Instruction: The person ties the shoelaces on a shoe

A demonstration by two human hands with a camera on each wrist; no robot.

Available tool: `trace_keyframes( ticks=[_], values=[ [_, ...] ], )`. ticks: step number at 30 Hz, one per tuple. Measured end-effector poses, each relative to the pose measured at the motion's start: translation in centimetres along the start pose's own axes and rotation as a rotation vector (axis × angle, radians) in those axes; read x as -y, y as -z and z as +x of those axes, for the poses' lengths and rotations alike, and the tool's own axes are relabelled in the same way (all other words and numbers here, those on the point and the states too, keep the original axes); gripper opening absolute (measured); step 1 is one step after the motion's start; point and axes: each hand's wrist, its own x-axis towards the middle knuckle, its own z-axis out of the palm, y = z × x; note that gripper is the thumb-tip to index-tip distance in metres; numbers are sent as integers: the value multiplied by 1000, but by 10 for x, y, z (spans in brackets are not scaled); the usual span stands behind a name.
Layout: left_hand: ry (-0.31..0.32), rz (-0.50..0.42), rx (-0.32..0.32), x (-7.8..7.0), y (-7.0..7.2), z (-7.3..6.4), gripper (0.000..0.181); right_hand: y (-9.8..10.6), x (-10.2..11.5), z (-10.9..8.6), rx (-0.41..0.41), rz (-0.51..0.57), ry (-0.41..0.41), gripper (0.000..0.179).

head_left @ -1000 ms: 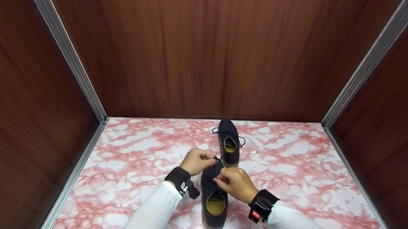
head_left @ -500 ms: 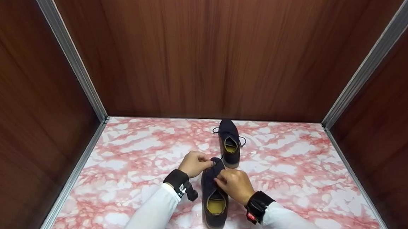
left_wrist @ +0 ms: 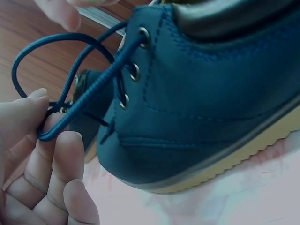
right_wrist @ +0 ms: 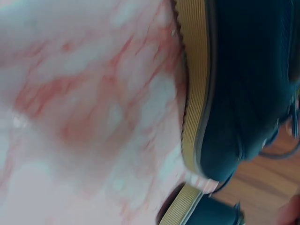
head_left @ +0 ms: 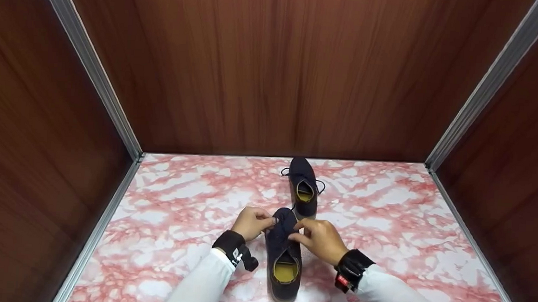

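Fingers (left_wrist: 68,152) of the left hand (head_left: 249,223) pinch a looped blue cord lace (left_wrist: 93,89) left of the near dark-blue, tan-soled shoe (head_left: 284,291), while whether the right hand (head_left: 323,240), on its right, holds anything is unclear.

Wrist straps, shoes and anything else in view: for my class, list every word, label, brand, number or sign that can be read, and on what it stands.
Left wrist's black strap: white marks, too small to read.
Right wrist's black strap: red label, too small to read.
Near shoe, far shoe: no lettering seen.
Nothing legible anywhere.
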Motion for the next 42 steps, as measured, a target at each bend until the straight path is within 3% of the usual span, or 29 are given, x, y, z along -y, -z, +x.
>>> trace_keyframes(
  ticks=[7, 17, 28, 37, 42],
  values=[
    [108, -54, -31, 15, -1, -3, 14, 10, -20, 11, 8, 101, -155, 11],
    [137, -67, -60, 28, -5, -9, 21, -2, -32, 28, 134, 233, -389, 17],
    [245, -189, -46, 36, -16, -14, 26, -22, -23, 42, 176, 263, -517, 30],
    [268, -218, -52, 37, -18, -15, 26, -35, -21, 48, 237, 209, -527, 49],
    [267, -221, -35, 36, -18, -13, 25, -37, -19, 47, 261, 203, -539, 38]
  ],
)
